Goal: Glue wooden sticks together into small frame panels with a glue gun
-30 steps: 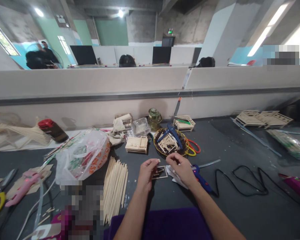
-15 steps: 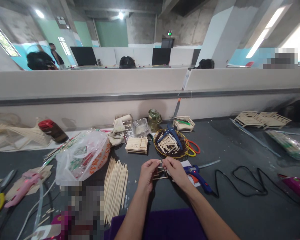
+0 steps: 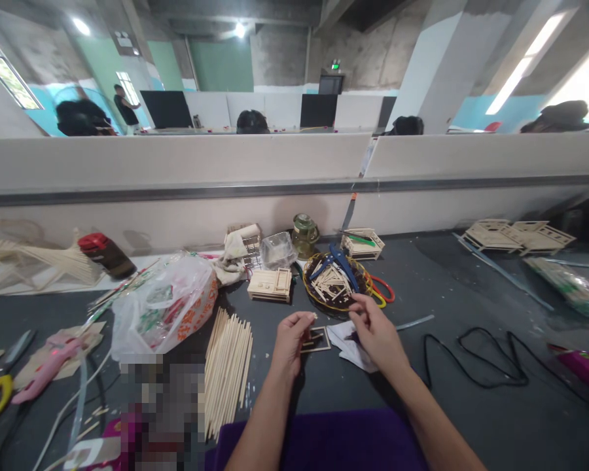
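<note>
My left hand [image 3: 292,337] is closed, thumb and finger pinching a small pale wooden piece [image 3: 315,316] that is mostly covered by the fingertips. Just right of it, partly behind the fingers, lies a small rectangular frame of thin wooden sticks [image 3: 328,337] on the dark table. My right hand [image 3: 377,330] hovers over crumpled white paper [image 3: 346,339], fingers bent and apart, with nothing visible in them. The blue glue gun is hidden beneath this hand and forearm; its clear glue stick [image 3: 417,322] pokes out. A basket [image 3: 319,302] of short stick pieces and blue pliers [image 3: 341,265] stands beyond both hands.
Long wooden sticks [image 3: 228,373] lie left of my hands, beside a plastic bag [image 3: 161,314]. A small wooden model [image 3: 269,286] and a green jar [image 3: 304,235] stand farther back. A black cable [image 3: 476,373] loops on the right. A pink glue gun [image 3: 49,366] rests left.
My right hand has parted from my left and moved right, over the blue glue gun, which was visible before. My left hand stays put, still pinching the wooden piece.
</note>
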{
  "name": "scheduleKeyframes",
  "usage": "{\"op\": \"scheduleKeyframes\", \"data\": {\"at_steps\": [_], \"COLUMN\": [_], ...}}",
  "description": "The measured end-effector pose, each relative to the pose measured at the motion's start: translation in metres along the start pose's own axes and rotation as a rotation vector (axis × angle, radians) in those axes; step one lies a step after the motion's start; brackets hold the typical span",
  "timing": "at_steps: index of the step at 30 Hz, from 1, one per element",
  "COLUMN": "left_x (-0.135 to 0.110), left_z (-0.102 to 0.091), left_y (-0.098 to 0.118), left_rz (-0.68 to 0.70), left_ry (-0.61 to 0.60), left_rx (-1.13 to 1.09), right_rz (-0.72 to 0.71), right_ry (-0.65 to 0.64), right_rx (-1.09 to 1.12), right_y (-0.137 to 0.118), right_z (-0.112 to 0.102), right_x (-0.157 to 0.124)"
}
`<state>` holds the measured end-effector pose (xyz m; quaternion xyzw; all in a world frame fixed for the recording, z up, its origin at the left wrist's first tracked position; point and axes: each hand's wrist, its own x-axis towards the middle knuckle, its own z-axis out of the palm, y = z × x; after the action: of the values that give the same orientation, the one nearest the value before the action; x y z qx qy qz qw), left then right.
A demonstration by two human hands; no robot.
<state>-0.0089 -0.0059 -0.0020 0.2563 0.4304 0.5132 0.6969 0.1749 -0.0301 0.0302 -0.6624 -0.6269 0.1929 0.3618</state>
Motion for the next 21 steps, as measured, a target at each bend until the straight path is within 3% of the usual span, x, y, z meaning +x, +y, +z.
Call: {"op": "scheduleKeyframes", "data": {"at_steps": [3,7,11,16,21], "left_x": [0.000,0.001,0.003,0.004,0.005], "left_z": [0.000,-0.001,-0.002,-0.003,-0.003], "left_y": [0.000,-0.002,-0.004,-0.005,-0.006], "left_rz": [0.000,-0.001,0.002,-0.009,-0.015], "left_ry": [0.008,0.003,-0.007,-0.038,-0.041], "left_rx": [0.001,-0.004,-0.018,-0.057,-0.057], "right_rz": [0.063,0.183,0.255,0.241,0.191], "right_ry": [0.025,-0.168,-0.342,-0.342,-0.297], "right_rx": [-0.381,-0.660,-0.552,-0.389,-0.234], "right_y": [0.018,0.051,0.083,0.108,0.115], "right_z": [-0.028,-0.055,-0.055,-0.044,-0.047], "right_x": [-0.009,-0.025,-0.036,-0.033,-0.029]}}
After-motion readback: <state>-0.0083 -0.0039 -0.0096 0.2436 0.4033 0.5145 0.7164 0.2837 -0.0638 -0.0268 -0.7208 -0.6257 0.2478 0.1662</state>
